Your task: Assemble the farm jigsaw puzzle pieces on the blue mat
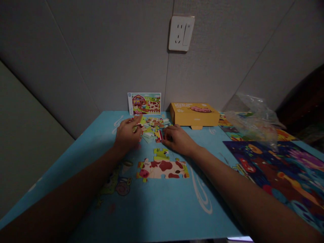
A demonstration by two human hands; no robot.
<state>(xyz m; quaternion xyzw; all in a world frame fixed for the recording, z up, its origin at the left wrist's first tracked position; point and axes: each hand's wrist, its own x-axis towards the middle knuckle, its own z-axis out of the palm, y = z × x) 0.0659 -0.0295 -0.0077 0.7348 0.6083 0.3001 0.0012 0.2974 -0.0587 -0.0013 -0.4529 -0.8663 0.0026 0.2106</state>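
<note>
A loose heap of jigsaw pieces lies between my two hands, some face up and some showing pale backs. My left hand is at the heap's left side, fingers apart, its fingertips over the outer pieces. On the right side, my right hand has thumb and fingers pinched at a red and white puzzle piece. Nearer to me, several joined pieces form a cow strip. A green puzzle piece section sits just above that strip, close to its upper edge.
A farm picture card leans against the wall behind the heap. Right of it lies a yellow puzzle box. Farther right are a clear plastic bag and a dark blue assembled puzzle. The table is light blue with printed cartoons.
</note>
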